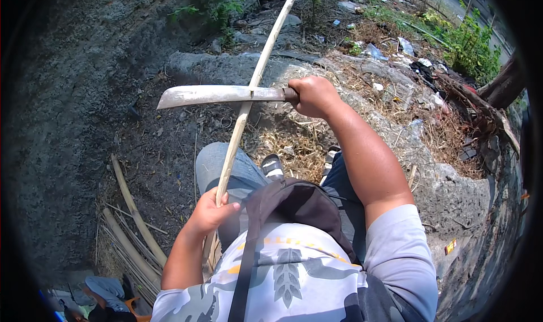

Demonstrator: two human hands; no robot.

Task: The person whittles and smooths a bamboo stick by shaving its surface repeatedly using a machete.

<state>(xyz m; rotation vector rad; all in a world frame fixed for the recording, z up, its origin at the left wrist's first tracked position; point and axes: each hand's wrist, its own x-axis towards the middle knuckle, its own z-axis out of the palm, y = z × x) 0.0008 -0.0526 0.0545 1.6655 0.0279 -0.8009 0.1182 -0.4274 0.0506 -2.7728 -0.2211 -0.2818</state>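
Note:
My left hand (210,211) is closed round the lower end of a long pale stripped wooden stick (266,53), which slants up and away to the right. In my right hand (315,97) is the dark handle of a machete (209,94). Its broad, worn blade points left and lies across the stick around the middle of its length. Whether the edge bites into the wood I cannot tell. Pale shavings (291,146) cover the ground below, near my sandals (272,167).
Several long poles (133,209) lie on the ground at left. Behind them at lower left, another person's leg (106,288) shows. A rough wall (62,124) rises on the left. Litter (376,51), dry grass and a tree trunk (503,84) stand at the far right.

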